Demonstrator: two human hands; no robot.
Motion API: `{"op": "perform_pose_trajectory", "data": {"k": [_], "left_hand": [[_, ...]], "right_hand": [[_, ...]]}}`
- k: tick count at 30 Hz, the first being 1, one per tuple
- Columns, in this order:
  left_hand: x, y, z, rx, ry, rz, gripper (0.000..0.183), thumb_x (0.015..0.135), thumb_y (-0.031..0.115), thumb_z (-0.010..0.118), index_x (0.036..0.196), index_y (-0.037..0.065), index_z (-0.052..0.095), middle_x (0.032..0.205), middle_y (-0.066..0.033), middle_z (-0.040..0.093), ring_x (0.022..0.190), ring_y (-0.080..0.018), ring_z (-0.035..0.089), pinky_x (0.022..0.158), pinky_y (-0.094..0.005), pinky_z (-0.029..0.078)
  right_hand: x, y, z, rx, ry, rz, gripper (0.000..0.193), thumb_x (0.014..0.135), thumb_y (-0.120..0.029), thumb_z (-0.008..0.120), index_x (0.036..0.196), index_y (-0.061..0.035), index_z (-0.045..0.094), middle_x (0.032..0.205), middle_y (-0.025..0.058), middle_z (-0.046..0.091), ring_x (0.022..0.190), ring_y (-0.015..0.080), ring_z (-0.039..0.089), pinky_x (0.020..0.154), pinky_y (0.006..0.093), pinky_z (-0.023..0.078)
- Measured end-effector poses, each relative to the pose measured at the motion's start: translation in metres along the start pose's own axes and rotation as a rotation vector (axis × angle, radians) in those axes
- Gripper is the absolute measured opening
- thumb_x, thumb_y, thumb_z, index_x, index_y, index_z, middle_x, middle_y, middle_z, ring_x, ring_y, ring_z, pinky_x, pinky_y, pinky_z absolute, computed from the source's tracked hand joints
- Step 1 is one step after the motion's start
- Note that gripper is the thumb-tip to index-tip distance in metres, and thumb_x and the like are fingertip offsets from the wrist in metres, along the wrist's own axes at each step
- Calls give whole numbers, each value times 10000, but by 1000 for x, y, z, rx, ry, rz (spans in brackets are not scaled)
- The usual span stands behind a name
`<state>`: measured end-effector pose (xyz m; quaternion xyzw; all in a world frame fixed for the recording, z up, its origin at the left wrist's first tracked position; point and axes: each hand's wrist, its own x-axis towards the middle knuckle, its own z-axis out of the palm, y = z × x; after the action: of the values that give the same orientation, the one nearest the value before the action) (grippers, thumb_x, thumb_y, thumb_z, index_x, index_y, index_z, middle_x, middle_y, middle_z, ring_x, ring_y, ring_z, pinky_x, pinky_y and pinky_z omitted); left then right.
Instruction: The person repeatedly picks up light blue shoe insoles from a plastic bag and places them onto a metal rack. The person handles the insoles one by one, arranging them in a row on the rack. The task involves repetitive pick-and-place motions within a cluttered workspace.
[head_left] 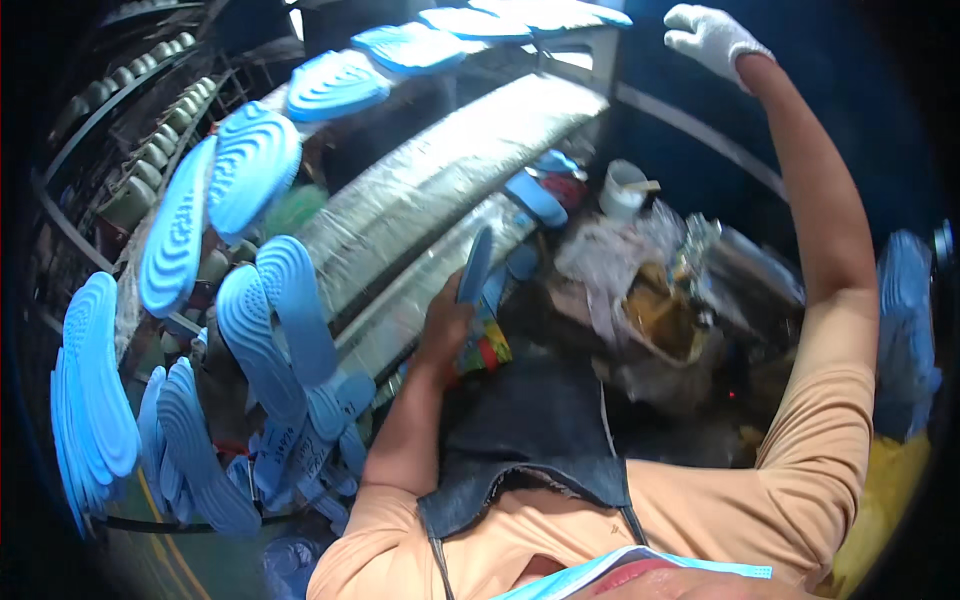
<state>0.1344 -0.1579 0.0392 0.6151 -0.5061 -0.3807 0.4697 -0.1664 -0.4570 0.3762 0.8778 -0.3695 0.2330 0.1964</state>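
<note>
My bare left hand (447,318) is closed around a light-blue shoe insole (477,265), which stands edge-on and upright above it. Raised high at the upper right, my right hand (712,42) wears a white knit glove. Its fingers point left, a little apart, with nothing seen in them. Left of my left arm, a pair of blue insoles with wavy ridges (262,340) leans together. Another blue insole (537,198) lies at the far end of the narrow, plastic-covered ledge (400,285).
A long plastic-wrapped board (440,160) slants across the middle. Blue insoles (410,48) line a rail behind it, and stacks of insoles (100,390) stand at left. A white cup (623,190) and an open plastic bag (660,310) sit at right. Shelving (120,95) holds several pale rounded pieces.
</note>
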Motion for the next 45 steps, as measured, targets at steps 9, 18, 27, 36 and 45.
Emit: {"op": "perform_pose_trajectory", "data": {"k": [9,18,27,36,45], "left_hand": [[-84,133,131,-1321,-761,-166,707,802,-1,530,1459,-70,277,1361,-296,465,1227,-429,540,962,-490,543],[-46,146,225,-1209,-799,-458,491,947,115,438,1391,-84,371,1286,-287,539,1110,-376,616,977,-463,509],[-42,39,159,-461,-387,-202,306,1000,243,531,1220,37,583,1068,-69,655,944,-125,603,790,-269,475],[-19,-21,106,-358,-214,-170,333,967,175,537,1247,-5,559,1127,-124,654,991,-176,610,843,-307,479],[-8,-41,94,-241,-221,-111,315,966,184,534,1224,10,584,1082,-83,662,984,-155,601,852,-294,470]], "right_hand": [[-144,-15,-95,-108,-356,97,406,869,-365,603,1146,-75,664,1129,156,682,1070,324,635,928,390,491],[-197,-13,-90,-62,-552,120,460,852,-404,598,1168,-77,663,1141,163,682,1078,335,634,933,394,488],[-214,39,-16,606,-855,111,250,823,-47,595,1046,-53,709,954,53,701,874,166,639,823,326,526],[-207,46,6,760,-1131,462,499,805,-329,750,1239,-98,666,1134,71,686,1057,203,607,920,403,486],[-112,65,-19,464,-538,299,312,798,-263,595,1046,-83,655,878,-37,594,804,108,548,741,285,461]]}}
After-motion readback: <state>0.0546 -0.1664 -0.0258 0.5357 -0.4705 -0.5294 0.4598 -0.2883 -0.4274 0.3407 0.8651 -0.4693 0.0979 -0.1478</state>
